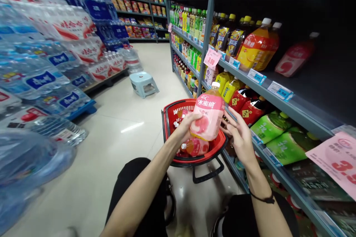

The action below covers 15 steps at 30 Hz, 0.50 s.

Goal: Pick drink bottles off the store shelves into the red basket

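Observation:
A large bottle of peach drink point(208, 113) with a pink label and white cap is held upright over a red shopping basket point(222, 141). My left hand point(187, 126) grips its lower left side, thumb across the label. Close by the bottle's right side is my right hand point(239, 135), fingers apart and partly bent; I cannot tell whether the fingertips touch the bottle. Inside the basket lies another peach drink bottle point(196, 147) on its side, with more bottles point(182, 113) behind it. The held bottle hides part of the basket.
Drink shelves point(251, 76) run along my right, with a large orange-labelled bottle point(257, 46) and another pink-labelled bottle point(296, 56). A light-blue plastic stool point(143, 81) stands on the floor ahead. Stacked water packs point(41, 79) line the left. The basket's black handle point(208, 176) hangs toward me.

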Motion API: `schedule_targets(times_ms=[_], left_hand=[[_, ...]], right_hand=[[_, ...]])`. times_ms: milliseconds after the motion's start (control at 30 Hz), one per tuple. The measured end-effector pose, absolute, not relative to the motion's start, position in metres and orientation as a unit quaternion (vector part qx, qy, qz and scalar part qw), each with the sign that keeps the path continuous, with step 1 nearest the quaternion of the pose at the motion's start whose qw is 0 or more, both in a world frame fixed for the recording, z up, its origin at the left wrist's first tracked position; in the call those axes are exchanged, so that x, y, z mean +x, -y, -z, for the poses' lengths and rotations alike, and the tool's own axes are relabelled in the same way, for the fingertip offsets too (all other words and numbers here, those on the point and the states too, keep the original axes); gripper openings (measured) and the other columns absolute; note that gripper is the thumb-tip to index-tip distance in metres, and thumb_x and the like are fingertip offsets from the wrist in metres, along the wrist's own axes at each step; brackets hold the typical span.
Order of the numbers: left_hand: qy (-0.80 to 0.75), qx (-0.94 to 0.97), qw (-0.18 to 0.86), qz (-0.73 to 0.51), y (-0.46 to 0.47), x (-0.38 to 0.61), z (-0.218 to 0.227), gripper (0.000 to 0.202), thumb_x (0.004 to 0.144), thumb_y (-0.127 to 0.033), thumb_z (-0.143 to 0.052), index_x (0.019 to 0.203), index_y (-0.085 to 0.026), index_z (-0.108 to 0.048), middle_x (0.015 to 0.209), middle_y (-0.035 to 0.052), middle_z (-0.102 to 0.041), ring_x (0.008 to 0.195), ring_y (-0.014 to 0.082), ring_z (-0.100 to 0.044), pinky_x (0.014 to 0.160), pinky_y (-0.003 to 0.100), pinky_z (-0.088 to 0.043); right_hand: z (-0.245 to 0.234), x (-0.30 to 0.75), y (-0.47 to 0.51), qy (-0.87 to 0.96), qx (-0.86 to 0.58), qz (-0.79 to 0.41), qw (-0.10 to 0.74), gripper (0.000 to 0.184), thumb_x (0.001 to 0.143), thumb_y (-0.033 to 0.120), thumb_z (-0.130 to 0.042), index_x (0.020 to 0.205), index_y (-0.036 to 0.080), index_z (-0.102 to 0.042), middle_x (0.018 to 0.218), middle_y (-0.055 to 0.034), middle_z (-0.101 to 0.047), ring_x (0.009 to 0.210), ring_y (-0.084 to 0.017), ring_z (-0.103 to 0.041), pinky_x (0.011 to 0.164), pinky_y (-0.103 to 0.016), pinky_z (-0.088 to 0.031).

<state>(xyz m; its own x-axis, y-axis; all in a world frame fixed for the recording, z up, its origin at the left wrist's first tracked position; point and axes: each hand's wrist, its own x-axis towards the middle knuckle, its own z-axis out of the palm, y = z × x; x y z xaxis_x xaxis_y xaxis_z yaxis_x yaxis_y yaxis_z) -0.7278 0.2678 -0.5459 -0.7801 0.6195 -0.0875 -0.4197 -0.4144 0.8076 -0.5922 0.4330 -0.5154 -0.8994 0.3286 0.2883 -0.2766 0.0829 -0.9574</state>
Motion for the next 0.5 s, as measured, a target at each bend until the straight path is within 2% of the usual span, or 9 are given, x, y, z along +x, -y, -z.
schedule_targets(times_ms=[67, 167, 233, 333, 400, 500], left_hand=[[-0.486, 0.085, 0.268, -0.828, -0.265, -0.741, 0.556, 0.058, 0.057, -0.035, -0.101, 0.102, -0.009, -0.078, 0.104, 0.0135, -0.085, 0.08, 0.0219, -0.079, 0.075, 0.028, -0.064], [-0.535, 0.006, 0.215, -0.817, -0.261, -0.763, 0.579, 0.056, 0.054, -0.027, -0.102, 0.101, -0.011, -0.078, 0.097, 0.0098, -0.085, 0.076, 0.0182, -0.077, 0.074, 0.026, -0.063], [-0.551, -0.053, 0.209, -0.806, -0.259, -0.777, 0.599, 0.044, 0.065, -0.03, -0.099, 0.098, -0.011, -0.077, 0.087, 0.0086, -0.083, 0.069, 0.0165, -0.074, 0.068, 0.024, -0.062], [-0.572, -0.155, 0.22, -0.775, -0.261, -0.797, 0.63, 0.03, 0.083, -0.035, -0.089, 0.093, -0.011, -0.073, 0.073, 0.0069, -0.076, 0.06, 0.0155, -0.069, 0.057, 0.024, -0.058], [-0.582, -0.214, 0.234, -0.749, -0.264, -0.807, 0.647, 0.027, 0.093, -0.036, -0.083, 0.097, -0.012, -0.071, 0.075, 0.0043, -0.073, 0.061, 0.014, -0.066, 0.056, 0.025, -0.057], [-0.586, -0.279, 0.248, -0.719, -0.275, -0.817, 0.668, 0.027, 0.103, -0.039, -0.073, 0.109, -0.013, -0.07, 0.09, 0.0023, -0.072, 0.069, 0.0123, -0.066, 0.062, 0.027, -0.06]], right_hand=[[0.525, -0.603, -0.439, 0.698, -0.006, -0.692, 0.187, 0.06, 0.102, 0.05, -0.069, 0.158, 0.033, -0.052, 0.164, -0.0109, -0.059, 0.151, -0.034, -0.057, 0.117, -0.057, -0.057], [0.536, -0.612, -0.451, 0.696, 0.011, -0.707, 0.128, 0.053, 0.1, 0.052, -0.071, 0.146, 0.028, -0.059, 0.143, -0.0142, -0.074, 0.137, -0.033, -0.069, 0.097, -0.05, -0.07], [0.545, -0.614, -0.462, 0.7, 0.019, -0.707, 0.096, 0.046, 0.1, 0.052, -0.071, 0.137, 0.026, -0.064, 0.13, -0.0135, -0.079, 0.124, -0.031, -0.075, 0.083, -0.044, -0.073], [0.563, -0.614, -0.479, 0.706, 0.004, -0.704, 0.075, 0.04, 0.099, 0.052, -0.07, 0.128, 0.024, -0.067, 0.118, -0.0115, -0.08, 0.109, -0.027, -0.078, 0.076, -0.039, -0.073], [0.579, -0.613, -0.492, 0.707, -0.018, -0.704, 0.064, 0.04, 0.097, 0.053, -0.07, 0.123, 0.023, -0.067, 0.111, -0.0102, -0.08, 0.1, -0.025, -0.077, 0.072, -0.037, -0.072], [0.602, -0.612, -0.508, 0.708, -0.039, -0.703, 0.055, 0.037, 0.096, 0.051, -0.069, 0.119, 0.022, -0.068, 0.102, -0.0087, -0.079, 0.089, -0.022, -0.076, 0.065, -0.035, -0.07]])
